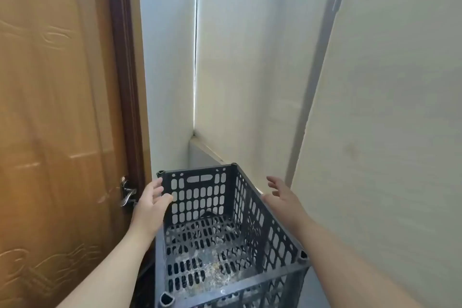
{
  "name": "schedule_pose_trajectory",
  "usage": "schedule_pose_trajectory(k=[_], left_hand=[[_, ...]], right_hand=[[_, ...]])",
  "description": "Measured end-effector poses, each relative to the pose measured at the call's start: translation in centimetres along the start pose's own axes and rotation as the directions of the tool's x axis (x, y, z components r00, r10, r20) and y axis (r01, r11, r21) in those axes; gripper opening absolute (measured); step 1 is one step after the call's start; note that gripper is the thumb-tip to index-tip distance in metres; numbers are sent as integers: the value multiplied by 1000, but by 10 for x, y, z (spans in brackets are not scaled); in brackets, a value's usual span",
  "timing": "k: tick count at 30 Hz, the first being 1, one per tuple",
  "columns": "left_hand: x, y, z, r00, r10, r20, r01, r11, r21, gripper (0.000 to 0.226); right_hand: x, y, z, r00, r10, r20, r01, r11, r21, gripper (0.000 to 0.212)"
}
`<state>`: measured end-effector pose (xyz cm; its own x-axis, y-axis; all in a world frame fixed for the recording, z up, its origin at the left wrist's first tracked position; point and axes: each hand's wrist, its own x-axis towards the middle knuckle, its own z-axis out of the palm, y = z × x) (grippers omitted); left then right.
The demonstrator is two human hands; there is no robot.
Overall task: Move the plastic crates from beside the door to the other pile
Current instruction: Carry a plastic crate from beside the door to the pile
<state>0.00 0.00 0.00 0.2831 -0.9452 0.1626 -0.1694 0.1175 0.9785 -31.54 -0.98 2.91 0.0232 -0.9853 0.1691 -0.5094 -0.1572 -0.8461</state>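
Crate point(225, 227), black perforated plastic, stands in the narrow gap between the wooden door point(57, 107) and the pale wall point(375, 132), seemingly atop others. Left hand point(152, 204) curls loosely at its far-left rim corner, touching but not clamped; right hand point(280, 195) hovers spread open beside the right rim. Empty and stiff, it likely lifts lightly; the two long rims suit a grip.

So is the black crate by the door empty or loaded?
Empty: the black crate holds only pale dirt on its slotted floor.
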Motion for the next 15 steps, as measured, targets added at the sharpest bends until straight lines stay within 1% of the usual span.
schedule_pose_trajectory(k=[3, 7, 10, 13, 15], left_hand=[[10, -16, 0, 999, -23, -33, 23, 1000, -9, 54], [18, -41, 1, 990, -92, -105, 91, 996, -15, 54], [21, -55, 2, 979, -138, -148, 136, 990, -22, 53], [23, -68, 1, 965, -195, -177, 186, 980, -67, 51], [24, -76, 1, 954, -251, -167, 231, 964, -127, 52]], right_hand=[[20, 20, 1, 1000, 18, 17, -18, 1000, 21, 64], [55, 55, -4, 996, 39, 74, -42, 999, 31, 65], [79, 86, -8, 990, 46, 136, -58, 995, 86, 65], [101, 116, -9, 977, 107, 186, -143, 971, 192, 65], [105, 127, -4, 966, 120, 230, -180, 947, 265, 65]])
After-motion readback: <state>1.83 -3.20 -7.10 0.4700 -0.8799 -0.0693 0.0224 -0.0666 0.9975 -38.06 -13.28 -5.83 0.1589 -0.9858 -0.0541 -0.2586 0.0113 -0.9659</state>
